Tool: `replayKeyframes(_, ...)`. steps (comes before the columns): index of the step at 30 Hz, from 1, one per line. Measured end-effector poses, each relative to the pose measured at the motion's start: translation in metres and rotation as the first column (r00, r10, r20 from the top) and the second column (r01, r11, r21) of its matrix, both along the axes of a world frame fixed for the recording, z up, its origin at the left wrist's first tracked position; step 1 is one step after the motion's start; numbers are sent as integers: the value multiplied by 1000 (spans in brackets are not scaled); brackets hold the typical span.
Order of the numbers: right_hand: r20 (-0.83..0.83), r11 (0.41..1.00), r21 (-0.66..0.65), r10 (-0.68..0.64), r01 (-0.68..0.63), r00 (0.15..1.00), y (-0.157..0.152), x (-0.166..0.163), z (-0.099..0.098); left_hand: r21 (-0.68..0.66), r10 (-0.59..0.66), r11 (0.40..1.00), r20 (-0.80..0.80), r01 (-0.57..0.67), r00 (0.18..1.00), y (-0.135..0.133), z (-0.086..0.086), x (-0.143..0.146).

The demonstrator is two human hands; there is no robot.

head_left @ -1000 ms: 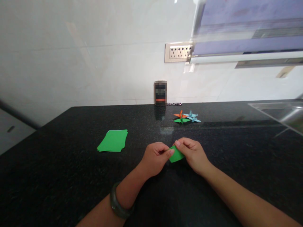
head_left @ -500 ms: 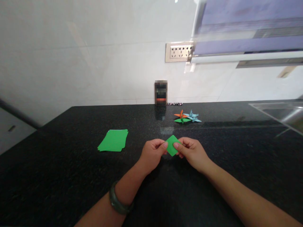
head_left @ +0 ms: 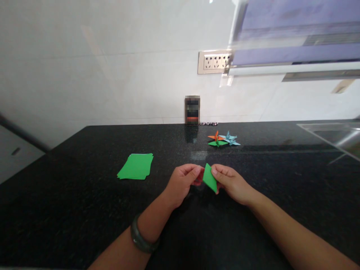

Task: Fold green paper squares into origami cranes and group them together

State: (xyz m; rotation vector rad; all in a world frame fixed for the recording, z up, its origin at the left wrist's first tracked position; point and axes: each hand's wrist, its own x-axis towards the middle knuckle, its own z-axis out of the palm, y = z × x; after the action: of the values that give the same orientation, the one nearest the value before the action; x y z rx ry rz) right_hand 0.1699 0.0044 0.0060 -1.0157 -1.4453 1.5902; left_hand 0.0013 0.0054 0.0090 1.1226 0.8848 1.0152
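Green folded paper (head_left: 210, 178): a small flat piece, tilted on edge, held just above the black countertop (head_left: 84, 210) between your two hands. Its upper corner points away from you and its lower corner toward you.

Your right hand (head_left: 232, 183) pinches it. The thumb lies on the paper's right face and the curled fingers sit behind it, closed tight on the sheet.

Your left hand (head_left: 181, 183) meets the paper's left edge with thumb and forefinger drawn together. A reddish bit (head_left: 198, 179) shows at those fingertips; you cannot tell whether it is the paper's other face. The remaining fingers are curled under. A dark bracelet (head_left: 140, 240) sits on that wrist.

Well left of your left fingers, a stack of green sheets (head_left: 135, 166) lies flat on the counter.

Beyond your right fingers, farther back, are two folded paper figures touching each other: an orange-and-green one (head_left: 216, 139) and a pale blue one (head_left: 230, 138).

Behind them, at the wall, a small dark box (head_left: 192, 109) stands upright, its face blurred, with a short row of beads (head_left: 208, 123) just to its right.

A socket strip (head_left: 215, 62) is on the wall above.

A steel sink (head_left: 332, 133) is at the far right, well apart from your hands.
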Motion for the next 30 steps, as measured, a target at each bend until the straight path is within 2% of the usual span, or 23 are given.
replayKeyframes(4, 2, 995, -24, 101, -101, 995, -3, -1, 4, -35, -68, 997, 37, 69, 997, 0, 1, -2)
replayKeyframes(15, -48, 991, -55, 120, -122, 992, 1, 0, -4, -66, -117, 990, 91, 123, 989, 1, -2, -4)
replayKeyframes(30, 27, 990, -25, 137, -137, 990, 1, 2, -1, -60, -113, 991, 68, 117, 991, 1, 0, -3)
